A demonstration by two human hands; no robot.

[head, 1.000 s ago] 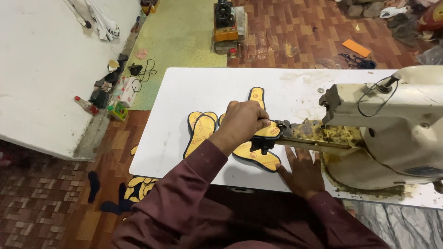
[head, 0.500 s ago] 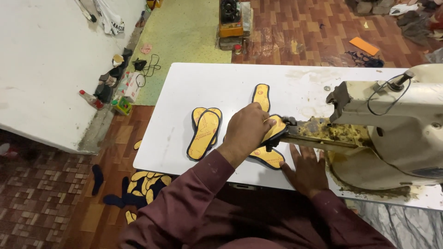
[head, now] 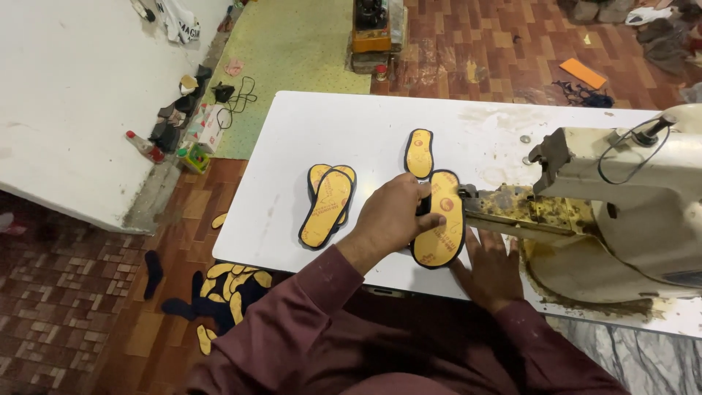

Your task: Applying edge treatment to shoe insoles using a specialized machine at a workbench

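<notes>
My left hand [head: 391,218] grips the left edge of a yellow insole with a dark rim [head: 441,223], which lies on the white table [head: 344,132] under the arm of a cream sewing machine [head: 621,197]. My right hand [head: 493,267] lies flat, fingers spread, on the table just below the machine arm, beside the insole's near end. Another yellow insole [head: 420,153] lies just beyond the held one. A small stack of yellow insoles [head: 327,202] rests to the left of my left hand.
Several yellow insoles and dark pieces [head: 223,296] lie on the brick floor under the table's left corner. Bottles and clutter [head: 183,124] line the white wall's base. An orange machine [head: 373,25] stands on the far floor beside a green mat [head: 292,66].
The view has shifted downward and right. My left hand has slid slightly along the insole at the machine; my right hand stays flat below the arm.
</notes>
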